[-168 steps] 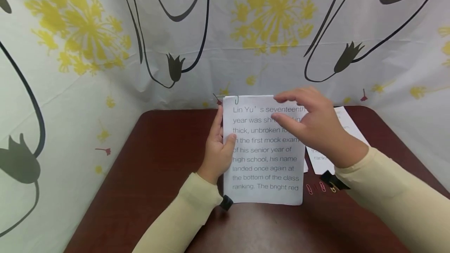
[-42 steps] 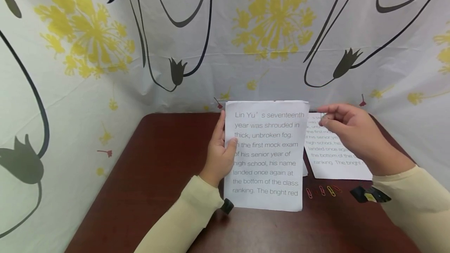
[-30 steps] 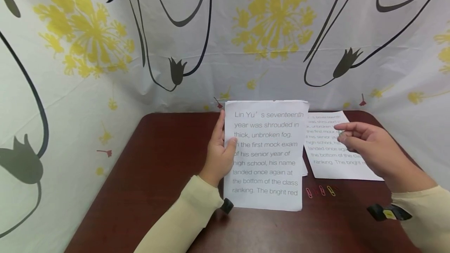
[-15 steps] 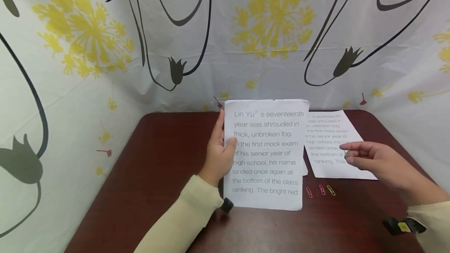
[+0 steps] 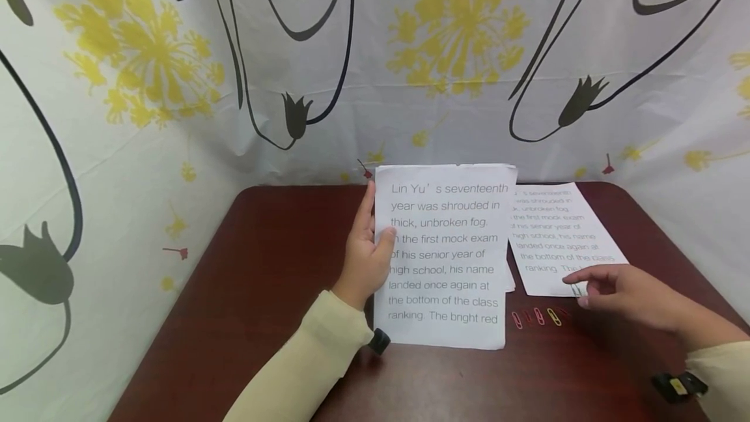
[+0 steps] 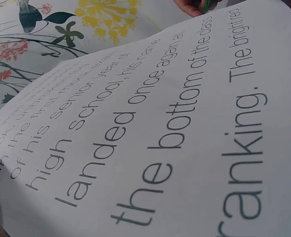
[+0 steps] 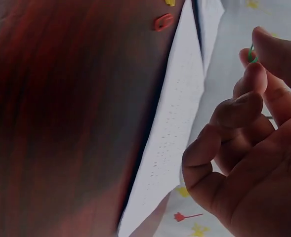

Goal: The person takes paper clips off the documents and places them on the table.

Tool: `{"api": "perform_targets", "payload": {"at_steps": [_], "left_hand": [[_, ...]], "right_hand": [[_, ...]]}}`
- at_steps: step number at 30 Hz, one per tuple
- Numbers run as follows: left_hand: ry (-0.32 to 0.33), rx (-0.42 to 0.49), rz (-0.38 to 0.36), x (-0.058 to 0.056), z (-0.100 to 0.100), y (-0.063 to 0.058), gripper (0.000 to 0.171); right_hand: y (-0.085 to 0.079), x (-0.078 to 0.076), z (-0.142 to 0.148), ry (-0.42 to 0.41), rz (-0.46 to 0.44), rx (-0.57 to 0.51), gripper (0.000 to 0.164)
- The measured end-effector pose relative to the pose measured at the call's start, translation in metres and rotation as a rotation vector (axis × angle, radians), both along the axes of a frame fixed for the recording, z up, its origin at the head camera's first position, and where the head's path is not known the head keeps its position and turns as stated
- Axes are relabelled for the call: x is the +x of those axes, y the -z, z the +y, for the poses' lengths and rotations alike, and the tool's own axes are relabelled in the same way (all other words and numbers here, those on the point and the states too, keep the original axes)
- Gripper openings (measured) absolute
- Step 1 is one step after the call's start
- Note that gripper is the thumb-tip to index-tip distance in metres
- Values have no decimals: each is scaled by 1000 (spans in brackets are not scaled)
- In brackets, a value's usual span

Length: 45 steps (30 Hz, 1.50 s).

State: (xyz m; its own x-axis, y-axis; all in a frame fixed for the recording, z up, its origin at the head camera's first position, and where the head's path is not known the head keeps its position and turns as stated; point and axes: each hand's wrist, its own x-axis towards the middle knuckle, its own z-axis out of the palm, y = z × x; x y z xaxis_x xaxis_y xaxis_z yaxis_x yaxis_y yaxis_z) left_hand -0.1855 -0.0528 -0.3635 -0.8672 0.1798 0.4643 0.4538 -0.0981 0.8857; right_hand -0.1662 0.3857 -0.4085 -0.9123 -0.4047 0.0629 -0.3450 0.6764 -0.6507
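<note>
My left hand [image 5: 366,256] grips the left edge of a stack of printed sheets [image 5: 442,259], thumb on the front and fingers behind. The stack is raised and faces me; its lines of text fill the left wrist view. At the right, my right hand [image 5: 627,292] pinches a small green paper clip [image 7: 252,55] between thumb and fingers. That hand is over the lower edge of other printed sheets [image 5: 556,233] lying on the table. Just left of its fingertips, a yellow paper clip [image 5: 554,316] and pink paper clips [image 5: 539,316] lie in a row.
The dark reddish-brown table [image 5: 281,266] has rounded far corners. Behind it hangs a white curtain [image 5: 363,38] with yellow and grey flower prints. Darker red clips lie among the row, faint against the wood.
The green clip that was on the top edge of the held stack is now in my right hand, which has moved right and down toward the loose clips. The left hand keeps its hold.
</note>
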Motion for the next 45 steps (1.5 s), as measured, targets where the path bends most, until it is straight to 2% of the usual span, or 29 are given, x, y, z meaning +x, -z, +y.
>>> {"api": "perform_targets", "payload": {"at_steps": [5,9,26,30,32,35,40,42,45], "left_hand": [[3,4,-10,-1,0,-1,80],[2,-1,-18,-1,0,-1,79],[15,10,-20,1,0,-2,79],[12,1,-22,0,-1,-1,79],[10,-1,-25,0,-1,-1,80],[8,-3,-26,0,-1,-1,79],[7,-1,-20,-1,-2,-1,79],[8,-1,-18,0,-2,-1,79],[14,2,-21,0,-2,-2,79]], "right_hand": [[8,-3,4,-28,-93,25,31],[13,-3,5,-52,-115,45,31],[22,2,1,52,-214,186,41],[23,2,0,72,-205,196,41],[22,2,-1,82,-193,200,40],[17,3,-6,110,-116,201,37],[0,2,-26,221,136,88,31],[-7,3,-37,250,230,24,35],[-15,4,-57,238,279,-85,52]]}}
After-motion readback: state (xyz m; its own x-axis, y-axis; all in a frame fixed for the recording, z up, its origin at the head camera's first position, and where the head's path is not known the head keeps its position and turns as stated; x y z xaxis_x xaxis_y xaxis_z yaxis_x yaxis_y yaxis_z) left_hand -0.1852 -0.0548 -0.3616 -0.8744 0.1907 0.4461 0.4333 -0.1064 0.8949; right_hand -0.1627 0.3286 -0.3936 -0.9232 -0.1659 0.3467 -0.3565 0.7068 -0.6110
